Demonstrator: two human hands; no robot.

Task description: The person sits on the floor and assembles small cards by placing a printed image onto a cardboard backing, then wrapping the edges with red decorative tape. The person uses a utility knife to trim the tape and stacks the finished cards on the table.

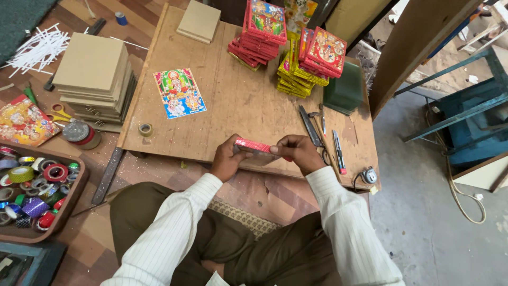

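My left hand and my right hand hold a small flat board with a red glittery edge between them, edge-on, just above the near edge of a low wooden board table. Both hands grip its ends. A colourful printed picture lies flat on the table to the left. Stacks of finished red-edged and yellow-edged picture boards stand at the back of the table.
A stack of plain brown boards sits left of the table, with scissors and tape rolls beside it. A tray of coloured tape rolls lies at lower left. A knife, pen and cutters rest by my right hand.
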